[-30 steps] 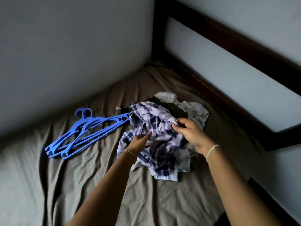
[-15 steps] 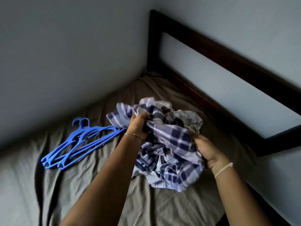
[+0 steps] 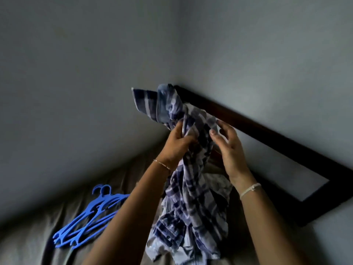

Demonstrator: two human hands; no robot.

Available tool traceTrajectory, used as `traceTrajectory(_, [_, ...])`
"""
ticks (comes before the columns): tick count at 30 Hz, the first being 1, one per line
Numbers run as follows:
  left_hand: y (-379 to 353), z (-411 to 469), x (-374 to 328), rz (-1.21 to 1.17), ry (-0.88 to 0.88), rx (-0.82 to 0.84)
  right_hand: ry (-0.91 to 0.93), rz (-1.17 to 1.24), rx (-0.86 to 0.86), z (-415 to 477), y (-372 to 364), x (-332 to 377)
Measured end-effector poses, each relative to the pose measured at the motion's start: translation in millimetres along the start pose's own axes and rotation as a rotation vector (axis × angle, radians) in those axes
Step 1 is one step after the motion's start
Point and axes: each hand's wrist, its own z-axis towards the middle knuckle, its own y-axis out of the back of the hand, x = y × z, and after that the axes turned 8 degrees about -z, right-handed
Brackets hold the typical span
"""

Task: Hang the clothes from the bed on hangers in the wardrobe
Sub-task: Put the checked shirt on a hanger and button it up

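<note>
A blue and white plaid shirt (image 3: pixel 193 197) hangs bunched in the air above the bed (image 3: pixel 34 243). My left hand (image 3: pixel 176 145) grips the shirt near its top, where the collar end sticks up. Just to the right, my right hand (image 3: pixel 228 145) touches the cloth with its fingers spread and loosely bent. A stack of blue plastic hangers (image 3: pixel 89 217) lies on the grey-brown sheet at the lower left. Behind the hanging shirt a bit of pale clothing (image 3: pixel 221 183) shows on the bed. No wardrobe is in view.
A dark wooden headboard frame (image 3: pixel 267 136) runs along the right wall. Grey walls meet in the corner behind the shirt. The sheet is wrinkled around the hangers.
Both hands have lifted the plaid shirt up off the clothes pile, and the view has tilted upward. The right hand's grip has loosened to spread fingers.
</note>
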Motion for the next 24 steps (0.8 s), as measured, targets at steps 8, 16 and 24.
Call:
traceTrajectory(8, [-51,-61,-58,0.456,-0.429,0.168,0.268,-0.168,-0.051,-10,-12,104])
traceTrajectory(16, [-49,-115,-103,0.661,-0.650,-0.058,0.377,-0.241,-0.265,-41,4,180])
traceTrajectory(24, [-38,-151,-125,0.611,-0.477,-0.296,0.305,0.130,-0.068,-94,26,225])
